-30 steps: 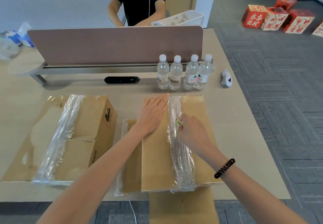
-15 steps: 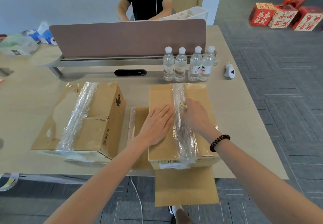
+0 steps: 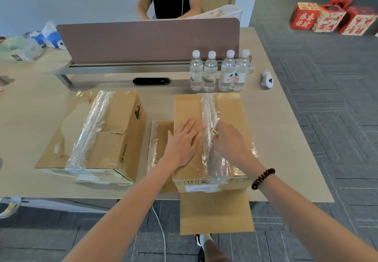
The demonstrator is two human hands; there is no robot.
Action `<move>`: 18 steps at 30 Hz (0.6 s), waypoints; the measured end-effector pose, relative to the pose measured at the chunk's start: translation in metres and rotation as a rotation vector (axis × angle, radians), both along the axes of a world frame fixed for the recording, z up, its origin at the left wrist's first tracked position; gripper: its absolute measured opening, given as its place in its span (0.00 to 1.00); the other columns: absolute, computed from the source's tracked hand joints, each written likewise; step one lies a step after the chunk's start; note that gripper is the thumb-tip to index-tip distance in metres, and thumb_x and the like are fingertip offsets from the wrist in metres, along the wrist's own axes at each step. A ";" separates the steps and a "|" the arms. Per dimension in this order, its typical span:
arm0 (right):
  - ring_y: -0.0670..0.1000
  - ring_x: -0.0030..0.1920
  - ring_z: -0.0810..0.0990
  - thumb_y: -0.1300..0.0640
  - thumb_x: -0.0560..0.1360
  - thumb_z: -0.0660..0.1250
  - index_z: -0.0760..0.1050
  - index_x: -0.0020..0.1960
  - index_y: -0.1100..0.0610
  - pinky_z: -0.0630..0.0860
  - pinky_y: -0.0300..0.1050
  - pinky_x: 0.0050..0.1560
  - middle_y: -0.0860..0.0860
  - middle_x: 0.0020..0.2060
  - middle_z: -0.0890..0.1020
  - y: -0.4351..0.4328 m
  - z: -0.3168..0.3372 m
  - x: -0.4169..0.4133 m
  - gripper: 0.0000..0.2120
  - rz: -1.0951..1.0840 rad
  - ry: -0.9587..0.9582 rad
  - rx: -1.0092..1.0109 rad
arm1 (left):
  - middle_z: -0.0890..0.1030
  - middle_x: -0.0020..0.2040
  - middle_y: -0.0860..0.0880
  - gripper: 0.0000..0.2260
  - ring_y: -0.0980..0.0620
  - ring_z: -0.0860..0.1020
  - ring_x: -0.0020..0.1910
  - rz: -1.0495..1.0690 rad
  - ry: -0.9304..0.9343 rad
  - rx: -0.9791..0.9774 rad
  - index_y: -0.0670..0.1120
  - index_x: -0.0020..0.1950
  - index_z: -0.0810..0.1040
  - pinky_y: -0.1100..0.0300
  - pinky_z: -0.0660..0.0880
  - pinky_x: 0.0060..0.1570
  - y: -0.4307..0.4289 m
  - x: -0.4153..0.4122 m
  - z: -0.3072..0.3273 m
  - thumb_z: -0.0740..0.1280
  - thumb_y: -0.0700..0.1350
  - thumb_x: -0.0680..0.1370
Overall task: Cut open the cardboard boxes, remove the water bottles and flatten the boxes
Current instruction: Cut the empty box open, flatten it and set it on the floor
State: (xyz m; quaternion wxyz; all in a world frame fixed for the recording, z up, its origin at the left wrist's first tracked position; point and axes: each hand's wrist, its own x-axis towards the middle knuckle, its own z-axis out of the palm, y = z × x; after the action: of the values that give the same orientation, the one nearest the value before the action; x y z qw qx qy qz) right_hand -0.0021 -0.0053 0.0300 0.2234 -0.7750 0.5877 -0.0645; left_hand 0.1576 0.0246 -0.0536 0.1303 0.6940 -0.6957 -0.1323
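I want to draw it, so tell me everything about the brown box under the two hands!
The box is brown cardboard, shut, lying flat by the front edge of the table. A wide strip of shiny clear tape runs down its top seam, and a white label sits on its front face. The left hand presses flat on the top, left of the tape; the right hand holds a small yellow-green tool at the tape.

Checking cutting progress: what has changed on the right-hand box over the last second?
The right hand, pinching a small yellow cutter, drew toward the person along the taped seam. The left hand slid back from the far edge of the box, still flat on top. The other box and four bottles stayed put.
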 end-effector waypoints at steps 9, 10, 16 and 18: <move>0.57 0.45 0.78 0.62 0.79 0.58 0.73 0.59 0.60 0.73 0.47 0.44 0.56 0.47 0.79 0.025 0.004 -0.016 0.11 0.062 0.004 0.043 | 0.48 0.80 0.60 0.23 0.60 0.42 0.78 0.011 -0.009 -0.016 0.62 0.79 0.51 0.32 0.60 0.71 -0.002 0.000 -0.004 0.42 0.59 0.83; 0.57 0.47 0.78 0.62 0.79 0.58 0.72 0.60 0.60 0.73 0.48 0.45 0.56 0.48 0.79 0.025 0.005 -0.016 0.11 0.059 0.004 0.044 | 0.49 0.80 0.60 0.23 0.60 0.43 0.78 0.014 -0.001 -0.025 0.62 0.79 0.52 0.33 0.63 0.70 -0.004 0.001 -0.005 0.41 0.59 0.83; 0.57 0.46 0.78 0.63 0.79 0.58 0.73 0.61 0.60 0.73 0.48 0.44 0.56 0.47 0.79 0.012 0.005 -0.015 0.12 0.007 -0.002 0.017 | 0.51 0.80 0.58 0.23 0.59 0.44 0.79 0.037 0.018 -0.030 0.62 0.78 0.55 0.35 0.63 0.70 -0.023 -0.002 -0.004 0.42 0.58 0.83; 0.56 0.43 0.79 0.64 0.78 0.57 0.73 0.60 0.60 0.75 0.48 0.43 0.55 0.45 0.79 0.002 0.005 -0.015 0.13 -0.014 -0.017 0.020 | 0.51 0.80 0.57 0.22 0.59 0.44 0.79 0.050 0.028 -0.025 0.61 0.78 0.56 0.35 0.61 0.71 -0.032 -0.004 -0.002 0.44 0.56 0.84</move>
State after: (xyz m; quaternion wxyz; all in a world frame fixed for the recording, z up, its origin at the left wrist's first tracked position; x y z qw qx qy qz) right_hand -0.0174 -0.0029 0.0350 0.2357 -0.7680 0.5918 -0.0665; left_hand 0.1535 -0.0070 -0.0561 0.1520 0.7075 -0.6778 -0.1302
